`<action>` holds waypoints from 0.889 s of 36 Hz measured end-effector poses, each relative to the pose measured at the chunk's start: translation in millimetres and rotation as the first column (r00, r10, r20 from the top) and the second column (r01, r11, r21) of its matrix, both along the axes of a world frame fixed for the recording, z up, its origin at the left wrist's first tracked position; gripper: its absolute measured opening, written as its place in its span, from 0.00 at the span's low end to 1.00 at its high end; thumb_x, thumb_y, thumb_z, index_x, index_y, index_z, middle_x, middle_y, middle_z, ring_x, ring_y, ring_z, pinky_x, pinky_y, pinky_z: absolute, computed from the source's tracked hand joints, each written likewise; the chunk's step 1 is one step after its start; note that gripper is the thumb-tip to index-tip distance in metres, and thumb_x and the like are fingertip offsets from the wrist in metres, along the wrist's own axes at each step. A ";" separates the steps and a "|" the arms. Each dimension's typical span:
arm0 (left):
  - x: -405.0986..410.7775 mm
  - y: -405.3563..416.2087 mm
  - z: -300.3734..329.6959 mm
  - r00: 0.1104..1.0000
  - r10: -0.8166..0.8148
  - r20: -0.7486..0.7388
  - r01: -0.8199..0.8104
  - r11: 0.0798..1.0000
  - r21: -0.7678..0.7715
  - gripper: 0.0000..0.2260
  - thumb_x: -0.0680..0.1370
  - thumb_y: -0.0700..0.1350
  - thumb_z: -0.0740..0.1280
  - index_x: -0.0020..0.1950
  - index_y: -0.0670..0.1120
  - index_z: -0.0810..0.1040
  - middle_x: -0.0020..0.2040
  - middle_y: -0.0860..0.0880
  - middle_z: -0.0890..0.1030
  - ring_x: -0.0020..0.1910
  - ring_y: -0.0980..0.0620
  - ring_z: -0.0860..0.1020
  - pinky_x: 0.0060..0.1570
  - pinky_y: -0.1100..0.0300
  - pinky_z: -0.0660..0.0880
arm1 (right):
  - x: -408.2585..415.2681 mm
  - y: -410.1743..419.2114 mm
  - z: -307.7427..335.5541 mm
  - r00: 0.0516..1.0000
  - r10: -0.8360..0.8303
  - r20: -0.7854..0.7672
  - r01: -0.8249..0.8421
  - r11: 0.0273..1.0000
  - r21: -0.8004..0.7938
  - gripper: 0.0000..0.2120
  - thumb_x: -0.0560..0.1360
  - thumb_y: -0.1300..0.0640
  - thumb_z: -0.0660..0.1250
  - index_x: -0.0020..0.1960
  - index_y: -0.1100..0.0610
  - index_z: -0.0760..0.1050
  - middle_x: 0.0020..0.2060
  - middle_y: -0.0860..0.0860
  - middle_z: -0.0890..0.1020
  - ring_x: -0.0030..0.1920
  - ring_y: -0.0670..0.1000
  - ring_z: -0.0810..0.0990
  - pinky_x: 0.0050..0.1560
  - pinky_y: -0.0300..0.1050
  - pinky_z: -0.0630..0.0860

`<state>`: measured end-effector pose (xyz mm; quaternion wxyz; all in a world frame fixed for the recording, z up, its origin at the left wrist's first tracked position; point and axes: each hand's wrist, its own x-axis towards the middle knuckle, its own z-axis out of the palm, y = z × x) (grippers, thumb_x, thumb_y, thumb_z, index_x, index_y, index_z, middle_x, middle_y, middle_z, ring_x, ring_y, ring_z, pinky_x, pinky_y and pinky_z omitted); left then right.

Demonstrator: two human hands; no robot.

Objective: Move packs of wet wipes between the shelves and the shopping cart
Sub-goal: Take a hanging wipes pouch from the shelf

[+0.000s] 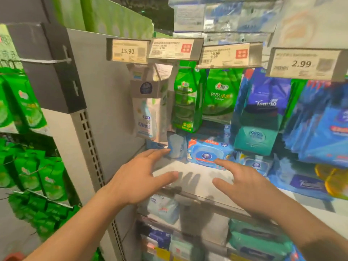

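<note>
both hands, l (138, 178) & r (244, 187), grip open, empty, reaching w/ fingers spread toward blue wipes pack (208, 153) on shelf (188, 176).

Single head view: faces forward and slightly down, close to the shelf (190, 178), forearms entering from below.

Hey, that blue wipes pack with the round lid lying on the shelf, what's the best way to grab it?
Probably by its two short ends, one hand on each, coming in from the front. The blue wipes pack lies flat, lid up, with bare shelf before it. The left hand and right hand, both open, flank that gap, but the small upright pack crowds the left end.
</note>
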<state>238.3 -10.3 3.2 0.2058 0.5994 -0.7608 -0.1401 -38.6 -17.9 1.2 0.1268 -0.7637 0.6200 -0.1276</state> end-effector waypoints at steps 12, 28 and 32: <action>16.4 -66.1 -6.2 0.935 -0.198 -0.295 0.202 0.979 -0.015 0.40 0.67 0.79 0.61 0.76 0.65 0.65 0.72 0.65 0.71 0.70 0.67 0.69 0.73 0.52 0.69 | 34.0 -39.5 6.3 0.994 -0.102 0.029 0.103 0.993 -0.056 0.28 0.79 0.43 0.64 0.77 0.43 0.65 0.74 0.41 0.71 0.73 0.45 0.69 0.59 0.30 0.59; -40.2 -101.7 -3.7 0.816 -0.055 -0.575 0.068 0.998 0.002 0.43 0.65 0.74 0.57 0.77 0.57 0.67 0.72 0.61 0.69 0.73 0.61 0.67 0.76 0.55 0.62 | 54.9 -108.8 0.0 0.900 -0.129 0.417 0.147 0.989 -0.012 0.33 0.77 0.43 0.69 0.78 0.50 0.63 0.70 0.46 0.72 0.72 0.49 0.69 0.62 0.40 0.65; -53.4 -107.4 0.4 0.788 0.008 -0.616 -0.022 1.000 -0.015 0.44 0.67 0.74 0.55 0.80 0.56 0.62 0.78 0.57 0.65 0.77 0.60 0.62 0.79 0.51 0.58 | 63.6 -130.5 -2.7 0.762 -0.139 0.632 0.192 0.981 -0.016 0.29 0.74 0.44 0.74 0.72 0.46 0.68 0.61 0.38 0.75 0.69 0.48 0.72 0.62 0.40 0.67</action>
